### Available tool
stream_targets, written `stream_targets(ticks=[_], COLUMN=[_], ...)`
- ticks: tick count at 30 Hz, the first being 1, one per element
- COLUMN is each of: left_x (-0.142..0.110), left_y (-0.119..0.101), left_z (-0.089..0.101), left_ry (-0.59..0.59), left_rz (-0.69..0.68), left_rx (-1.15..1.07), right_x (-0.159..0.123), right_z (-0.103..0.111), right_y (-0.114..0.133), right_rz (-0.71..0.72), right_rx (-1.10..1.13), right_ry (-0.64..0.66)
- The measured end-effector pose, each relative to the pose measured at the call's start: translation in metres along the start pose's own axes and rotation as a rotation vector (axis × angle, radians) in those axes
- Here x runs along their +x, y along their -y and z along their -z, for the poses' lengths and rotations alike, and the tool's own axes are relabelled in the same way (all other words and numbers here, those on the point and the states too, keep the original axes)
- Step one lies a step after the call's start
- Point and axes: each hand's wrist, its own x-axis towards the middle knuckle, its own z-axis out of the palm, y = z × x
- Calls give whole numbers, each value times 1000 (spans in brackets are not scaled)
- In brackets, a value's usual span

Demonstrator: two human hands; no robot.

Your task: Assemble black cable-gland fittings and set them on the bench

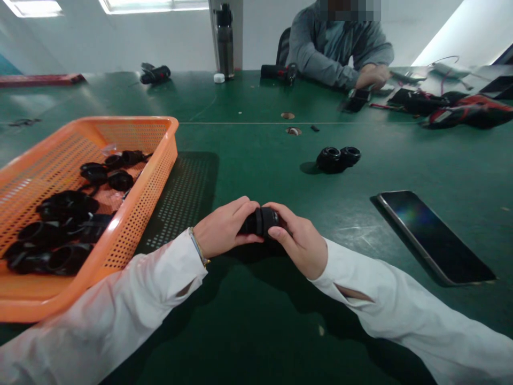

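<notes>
Black and stubby, a cylindrical part (269,219) sits mid-frame over the green tabletop (248,331), left hand (225,226) and right hand (302,239) both closed around it in a shared grip. I'd call this step two-handed handling; the next move calls for keeping both ends steady.

Black part (264,220): left end hidden by left hand (224,227)
Orange basket (138,208): cut off at left edge
Co-worker's dark item (356,100): blurred, kind unclear
</notes>
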Motion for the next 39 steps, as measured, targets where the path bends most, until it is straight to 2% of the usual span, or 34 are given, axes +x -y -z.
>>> stream_targets(ticks=[8, 14, 23, 27, 31, 36, 39], left_x=[-1, -1, -2, -1, 0, -1, 0], left_y=[4, 3, 5, 6, 5, 5, 4], left_z=[-1, -2, -2, -3, -4, -5, -5], left_ry=[-38, -78, -106, -129, -114, -57, -4], left_rz=[-124, -158, -232, -222, -50, 140, 202], left_rx=[172, 235, 276, 201, -13, -367, -475], right_x=[3, 5, 3, 2, 2, 2, 2], right_z=[2, 3, 2, 0, -4, -4, -3], right_y=[6, 11, 13, 10, 4, -1, -3], right_rz=[-187, -319, -382, -368, -315, -113, 25], right_rx=[127, 295, 407, 424, 370, 145, 13], right_ry=[41, 84, 107, 88, 24, -36, -48])
